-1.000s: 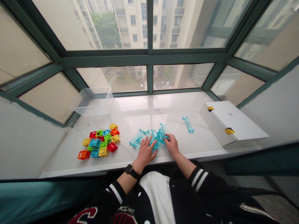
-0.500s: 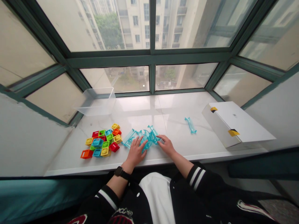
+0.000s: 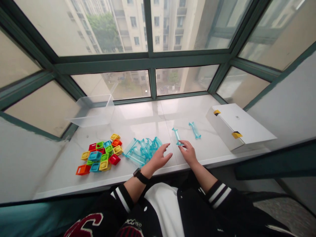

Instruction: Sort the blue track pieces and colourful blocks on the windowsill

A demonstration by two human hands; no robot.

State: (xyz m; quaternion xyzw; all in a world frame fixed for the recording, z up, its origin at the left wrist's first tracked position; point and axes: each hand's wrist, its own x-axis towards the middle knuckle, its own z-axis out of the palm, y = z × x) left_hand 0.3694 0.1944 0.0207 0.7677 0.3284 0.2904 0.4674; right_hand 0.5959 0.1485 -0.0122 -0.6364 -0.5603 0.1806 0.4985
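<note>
My right hand (image 3: 188, 152) pinches the near end of a slim translucent blue plastic piece (image 3: 176, 134) with flared ends, just above or on the white sill. A similar blue plastic piece (image 3: 195, 130) lies by itself farther right. My left hand (image 3: 161, 157), with a dark watch on its wrist, is open and holds nothing, fingers stretched toward the right. Beside and partly behind it is a pile of translucent blue plastic pieces (image 3: 139, 151), tangled together.
Left of the pile sit several red, yellow, green, blue and orange plastic blocks (image 3: 103, 156). A clear plastic bin (image 3: 91, 115) stands at the back left by the window. On the right is a white box (image 3: 244, 128) with yellow-and-black tabs. The sill's front edge (image 3: 172, 168) runs near my body.
My right hand has drawn a blue piece out of the pile and carried it right. My left hand has come off the pile and shifted right. The view has turned slightly right.
</note>
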